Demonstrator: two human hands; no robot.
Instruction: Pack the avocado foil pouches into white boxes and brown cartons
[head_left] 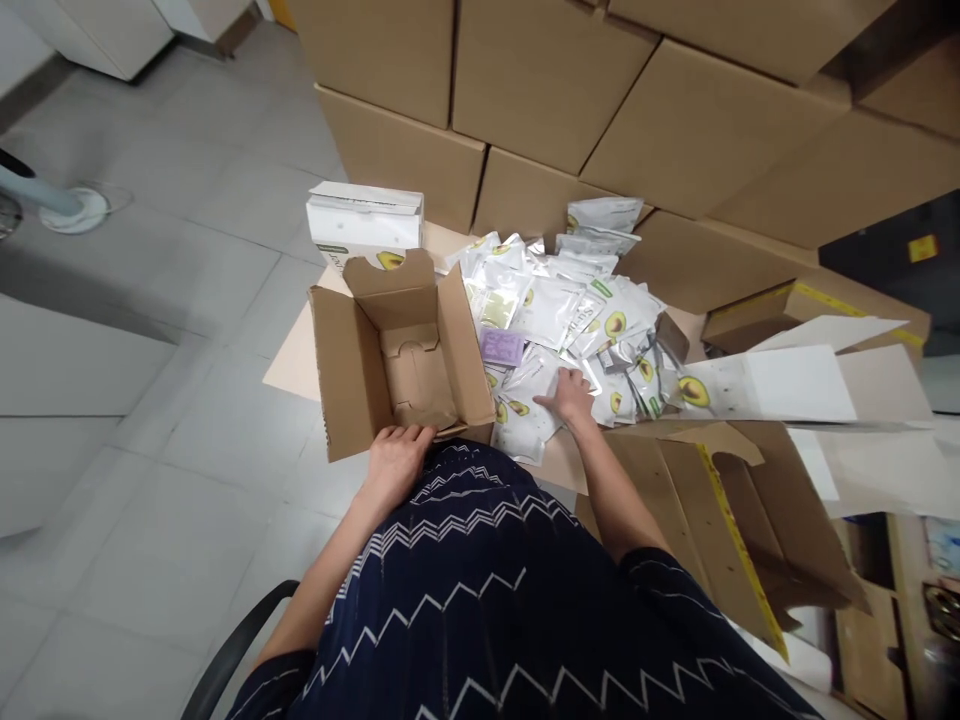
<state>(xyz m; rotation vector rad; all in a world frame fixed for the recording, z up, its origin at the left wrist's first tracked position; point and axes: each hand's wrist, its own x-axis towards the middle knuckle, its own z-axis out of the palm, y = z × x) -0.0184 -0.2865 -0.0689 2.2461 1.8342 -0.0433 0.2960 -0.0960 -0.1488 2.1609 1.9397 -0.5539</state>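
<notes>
An opened brown cardboard box point(415, 365) stands in front of me with its flaps up, and no packet shows inside it. The fingers of my left hand point(400, 460) curl over its near rim. To the right of the box lies a loose pile of white foil packets point(551, 308) printed with avocado halves. My right hand point(571, 398) rests on the near part of this pile, thumb spread away from the fingers. Just beyond that hand, a small purple packet point(502, 347) lies on the white ones.
A white carton point(366, 218) stands behind the open box. Large brown cartons point(555, 80) are stacked along the far side. Opened white cartons point(802, 383) and an empty brown box point(780, 510) lie at the right. A black chair armrest point(236, 640) is at lower left.
</notes>
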